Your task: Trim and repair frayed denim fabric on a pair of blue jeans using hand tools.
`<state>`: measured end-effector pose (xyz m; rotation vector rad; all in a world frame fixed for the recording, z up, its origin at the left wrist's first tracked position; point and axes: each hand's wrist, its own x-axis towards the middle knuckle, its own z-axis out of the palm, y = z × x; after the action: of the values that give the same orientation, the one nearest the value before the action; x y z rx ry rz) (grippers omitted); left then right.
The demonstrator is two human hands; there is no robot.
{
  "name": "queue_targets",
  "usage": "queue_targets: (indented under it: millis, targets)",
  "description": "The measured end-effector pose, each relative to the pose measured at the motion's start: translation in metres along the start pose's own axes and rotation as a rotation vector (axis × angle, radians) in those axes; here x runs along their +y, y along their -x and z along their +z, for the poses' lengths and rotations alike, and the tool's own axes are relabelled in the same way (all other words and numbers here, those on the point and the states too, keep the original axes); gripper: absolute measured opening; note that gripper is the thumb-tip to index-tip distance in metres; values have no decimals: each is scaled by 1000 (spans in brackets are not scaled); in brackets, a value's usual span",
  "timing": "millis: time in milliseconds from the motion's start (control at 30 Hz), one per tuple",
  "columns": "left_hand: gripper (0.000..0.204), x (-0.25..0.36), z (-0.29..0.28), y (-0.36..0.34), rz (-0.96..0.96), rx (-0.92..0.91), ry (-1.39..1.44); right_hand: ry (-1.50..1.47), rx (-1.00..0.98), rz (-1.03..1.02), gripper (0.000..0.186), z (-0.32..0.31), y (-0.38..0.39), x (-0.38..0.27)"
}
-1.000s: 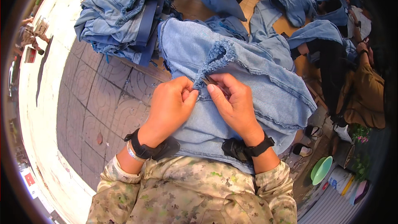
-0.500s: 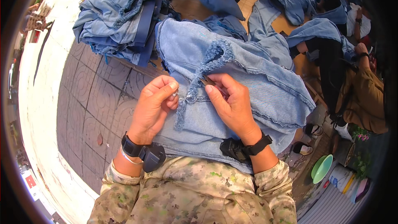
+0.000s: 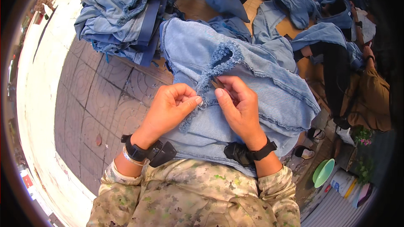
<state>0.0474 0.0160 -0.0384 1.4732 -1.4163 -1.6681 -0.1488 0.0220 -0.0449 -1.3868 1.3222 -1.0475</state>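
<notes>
A light-blue denim garment [image 3: 277,88] is spread over my lap, its seams showing. A fuzzy, frayed strip [image 3: 206,75] runs down it from a frayed opening near the top. My left hand [image 3: 172,107] is closed, thumb and forefinger pinching at the lower part of this strip; any thread between the fingertips is too small to make out. Just to the right, my right hand [image 3: 242,107] is wrapped round small thread snips [image 3: 217,83], mostly hidden in the palm. Their dark tips point up and left against the frayed strip.
A pile of folded denim [image 3: 122,21] stands at the upper left, beside grey paving [image 3: 101,105]. More denim pieces [image 3: 290,2] lie at the upper right, where other people sit. A green basin [image 3: 324,172], shoes [image 3: 305,152] and a plant [image 3: 364,136] are at the lower right.
My left hand has moved right, from beside the frayed strip with pale threads in its fingers, to pinch at the strip itself. My right hand with the snips has shifted slightly right.
</notes>
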Motion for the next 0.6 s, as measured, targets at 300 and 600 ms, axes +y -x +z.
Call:
queue_targets:
  millis: [300, 600]
  targets:
    - [7, 10, 9, 12, 92, 13, 234, -31, -7, -108, 27, -7, 9, -24]
    - [4, 16, 7, 12, -34, 28, 297, 668, -66, -445, 28, -19, 20, -32]
